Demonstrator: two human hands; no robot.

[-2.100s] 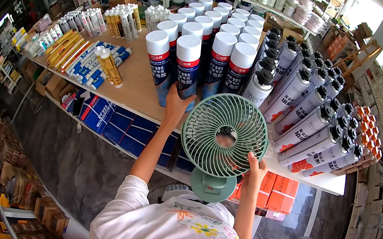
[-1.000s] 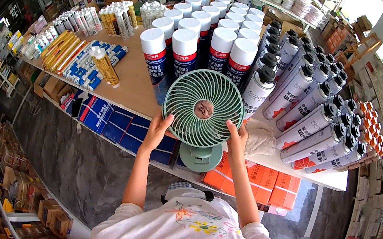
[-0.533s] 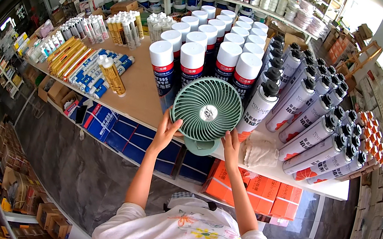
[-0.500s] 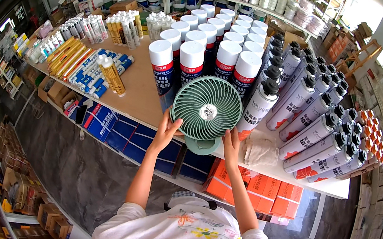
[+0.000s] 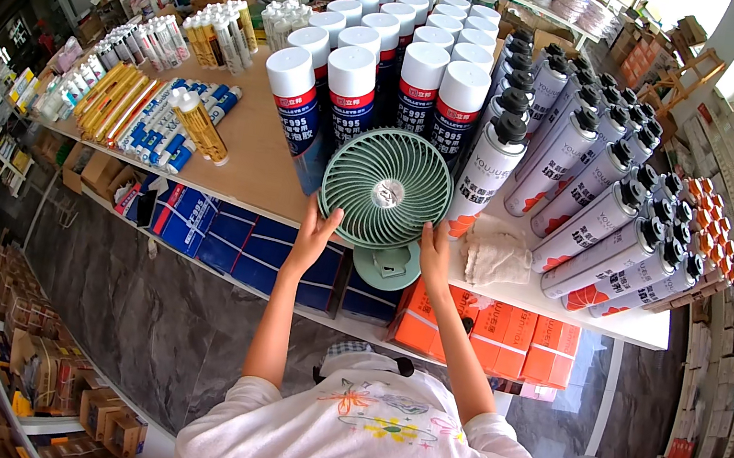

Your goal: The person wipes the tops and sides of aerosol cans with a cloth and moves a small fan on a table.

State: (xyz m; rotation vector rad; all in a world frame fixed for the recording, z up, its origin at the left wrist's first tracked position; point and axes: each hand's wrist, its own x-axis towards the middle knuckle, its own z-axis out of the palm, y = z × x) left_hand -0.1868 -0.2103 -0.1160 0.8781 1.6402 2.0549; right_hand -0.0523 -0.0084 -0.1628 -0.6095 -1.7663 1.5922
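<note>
A green desk fan [image 5: 357, 190] with a round, spiral-ribbed grille is held between my two hands at the table's front edge. My left hand [image 5: 314, 236] grips the lower left of its rim, thumb on the grille side. On the lower right of the rim, my right hand [image 5: 435, 252] presses in the same way. The fan's rounded base [image 5: 385, 271] shows below the grille. Right behind the fan stand dark-blue spray cans with white caps [image 5: 350, 95]. A white can with a black cap [image 5: 484, 181] stands close to its right side.
Many black-capped cans [image 5: 555, 159] crowd the table's right side, near a crumpled cloth [image 5: 497, 254]. White and gold tubes [image 5: 199, 128] lie and stand at left. Blue boxes [image 5: 265, 259] and orange boxes [image 5: 501, 337] sit on the shelf under the tabletop [image 5: 250, 173].
The fan and both hands sit slightly lower and further left in the picture, and the whole table has shifted likewise. Slightly more of the fan's base shows. Both hands keep their hold.
</note>
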